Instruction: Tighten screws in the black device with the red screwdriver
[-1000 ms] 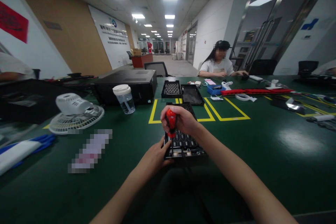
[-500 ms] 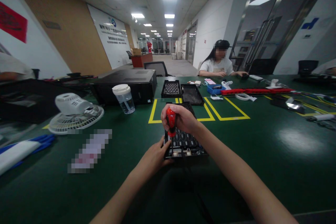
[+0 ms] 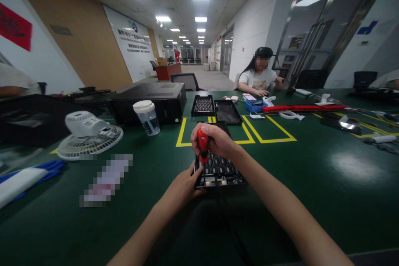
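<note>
fan (image 3: 90,135) left of tray (image 3: 218,170), cup (image 3: 147,117) behind

Head camera looks forward, down across green table (image 3: 311,166).

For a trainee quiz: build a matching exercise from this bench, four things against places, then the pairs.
1. red-handled screwdriver
2. black perforated metal case
3. clear plastic cup with white lid
4. white desk fan

A. on the green table, far left
B. gripped in the right hand
C. near corner held by the left hand
D. beside the black computer box

Pairs: 1-B, 2-C, 3-D, 4-A.
</note>
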`<action>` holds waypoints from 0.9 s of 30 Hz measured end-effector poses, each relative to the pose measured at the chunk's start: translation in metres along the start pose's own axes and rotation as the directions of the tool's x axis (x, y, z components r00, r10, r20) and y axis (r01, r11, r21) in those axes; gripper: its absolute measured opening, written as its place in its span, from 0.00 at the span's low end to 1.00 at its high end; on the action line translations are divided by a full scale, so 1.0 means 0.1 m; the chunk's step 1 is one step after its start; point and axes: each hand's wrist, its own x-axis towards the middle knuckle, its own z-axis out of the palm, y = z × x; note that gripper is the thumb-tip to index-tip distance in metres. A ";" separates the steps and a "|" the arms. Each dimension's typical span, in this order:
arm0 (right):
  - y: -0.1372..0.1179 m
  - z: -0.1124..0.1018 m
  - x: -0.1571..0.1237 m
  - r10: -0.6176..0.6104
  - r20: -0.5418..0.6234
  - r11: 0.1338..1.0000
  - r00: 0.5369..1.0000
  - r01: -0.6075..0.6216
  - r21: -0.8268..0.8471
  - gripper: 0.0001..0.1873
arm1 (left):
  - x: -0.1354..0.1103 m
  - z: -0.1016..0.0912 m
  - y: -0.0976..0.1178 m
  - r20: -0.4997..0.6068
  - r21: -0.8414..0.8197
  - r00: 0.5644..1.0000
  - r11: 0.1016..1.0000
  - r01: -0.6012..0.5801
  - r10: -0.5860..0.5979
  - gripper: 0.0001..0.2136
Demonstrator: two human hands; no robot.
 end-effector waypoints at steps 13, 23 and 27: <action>-0.05 0.08 -0.02 0.018 0.030 0.998 0.999 -0.016 -0.061 0.10 | 0.01 0.02 -0.01 0.006 0.033 1.000 0.999 -0.010 0.009 0.33; -0.05 0.10 -0.01 0.004 -0.014 0.995 1.000 -0.005 -0.099 0.12 | -0.01 -0.01 0.02 0.002 0.016 1.000 1.000 -0.002 0.002 0.32; -0.05 0.09 0.00 -0.006 -0.019 0.996 1.000 0.004 -0.088 0.12 | 0.00 0.00 0.01 0.005 0.010 1.000 1.000 0.003 -0.003 0.32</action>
